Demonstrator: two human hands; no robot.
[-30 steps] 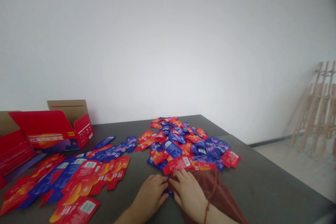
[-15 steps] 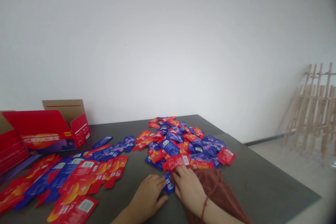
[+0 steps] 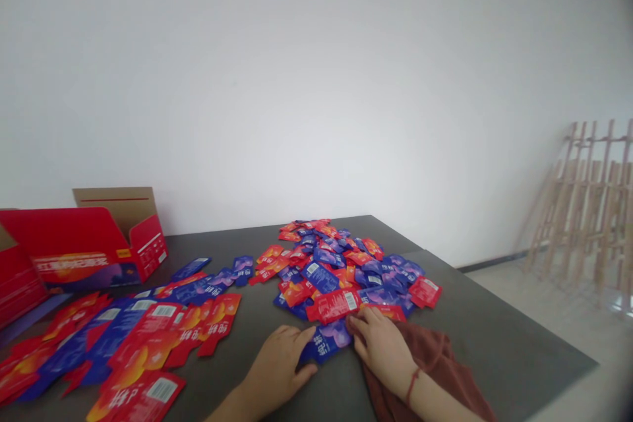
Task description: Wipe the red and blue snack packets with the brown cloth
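A blue sachet [image 3: 326,341] with white lettering lies flat on the dark table between my two hands. The fingers of my left hand [image 3: 279,366] hold down its left end, with the thumb set apart below. At the sachet's right end, my right hand [image 3: 383,349] has its fingers curled on a brown cloth [image 3: 438,366], which spreads out under the palm and wrist. Just beyond my hands, a red sachet [image 3: 336,305] lies at the near edge of a mixed pile of red and blue sachets [image 3: 321,277].
On the left, red and blue sachets [image 3: 148,336] lie in overlapping rows. Behind them stands an open red carton [image 3: 74,244], partly overlapped by another red box [image 3: 20,283]. A white wall [image 3: 316,92] backs the table [image 3: 494,343]; wooden frames [image 3: 588,204] lean at the far right.
My right hand and the brown cloth have slid right, uncovering more of the blue sachet. My left hand stays near its left end. The view has shifted slightly.
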